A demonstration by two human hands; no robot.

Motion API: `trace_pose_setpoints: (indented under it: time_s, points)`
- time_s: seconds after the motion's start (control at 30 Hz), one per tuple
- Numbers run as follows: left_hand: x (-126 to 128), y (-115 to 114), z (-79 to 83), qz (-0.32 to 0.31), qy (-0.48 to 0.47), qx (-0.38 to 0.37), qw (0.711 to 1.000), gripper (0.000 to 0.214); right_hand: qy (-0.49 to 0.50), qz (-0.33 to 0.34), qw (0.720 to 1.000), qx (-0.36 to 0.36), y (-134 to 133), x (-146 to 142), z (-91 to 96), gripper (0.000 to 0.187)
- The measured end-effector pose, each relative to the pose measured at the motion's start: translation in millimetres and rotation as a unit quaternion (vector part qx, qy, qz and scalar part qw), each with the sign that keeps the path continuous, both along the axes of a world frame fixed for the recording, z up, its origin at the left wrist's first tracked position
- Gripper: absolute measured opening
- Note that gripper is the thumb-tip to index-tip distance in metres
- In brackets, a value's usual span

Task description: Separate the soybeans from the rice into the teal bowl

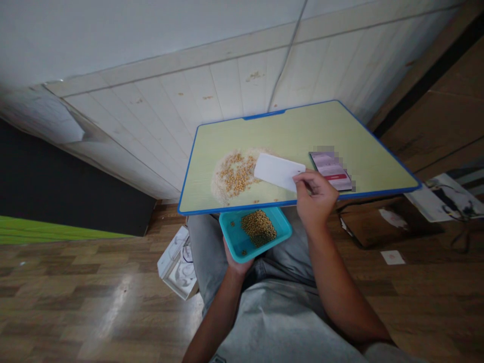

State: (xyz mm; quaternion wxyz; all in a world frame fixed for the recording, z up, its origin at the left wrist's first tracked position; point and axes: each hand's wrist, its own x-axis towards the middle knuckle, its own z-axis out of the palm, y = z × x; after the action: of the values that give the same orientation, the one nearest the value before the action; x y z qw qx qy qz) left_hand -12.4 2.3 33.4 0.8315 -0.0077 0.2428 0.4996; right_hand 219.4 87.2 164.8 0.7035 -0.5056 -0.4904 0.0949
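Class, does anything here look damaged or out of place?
The white wall panelling looks damaged: brownish patches mar its surface behind the table. A few beans lie apart from the pile, near the blue edge.

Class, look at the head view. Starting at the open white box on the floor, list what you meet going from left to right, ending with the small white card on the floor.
Open white box → scattered beans → white board → flat pinkish item → small white card
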Motion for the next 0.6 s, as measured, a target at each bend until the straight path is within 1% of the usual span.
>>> trace_pose_setpoints:
  time_s: [0.2, 0.33, 0.6]
  points:
    - [-0.4, 1.5, -1.1, -0.001, -0.002, -0.010, 1.000, 0.076, -0.007, 0.021, 1.000, -0.008, -1.9, -1.3, 1.2, 0.016]
    - [0.3, 2.1, -1.4, -0.001, -0.001, -0.013, 1.000, 0.078, -0.001, 0.015, 1.000, -0.008, -2.5, -1.0, 1.8, 0.015]
    - [0.2, 2.0, 1.0, -0.003, 0.000, -0.003, 1.000, 0.076, 0.007, 0.037, 0.999, -0.019, -2.9, -1.5, 3.0, 0.013]
